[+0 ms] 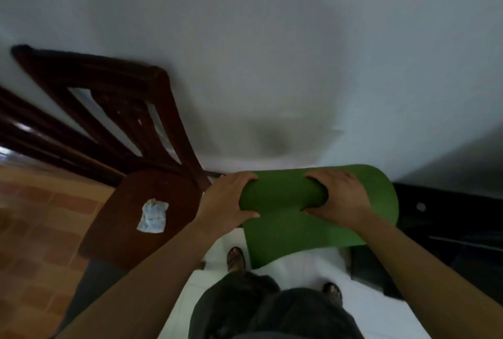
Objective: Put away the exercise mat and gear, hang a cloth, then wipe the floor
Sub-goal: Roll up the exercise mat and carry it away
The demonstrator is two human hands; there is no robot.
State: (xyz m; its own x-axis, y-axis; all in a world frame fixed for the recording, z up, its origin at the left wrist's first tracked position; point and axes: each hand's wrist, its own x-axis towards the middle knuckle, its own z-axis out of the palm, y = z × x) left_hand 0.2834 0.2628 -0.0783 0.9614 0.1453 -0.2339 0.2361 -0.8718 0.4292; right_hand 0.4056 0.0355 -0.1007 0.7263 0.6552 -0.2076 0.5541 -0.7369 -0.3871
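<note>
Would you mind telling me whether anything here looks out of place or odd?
A crumpled white cloth lies loose on the wooden chair seat, not hung. The wall above the green mat carries a dark smudge. The mat, held by the left hand and right hand, is only partly rolled.

Bare forearms end in a bare left hand (pixel 228 202) and right hand (pixel 340 200), a loose dark grey garment (pixel 272 311), perhaps trousers, covers the legs, and dark strappy sandals (pixel 236 258) are on both feet.
</note>
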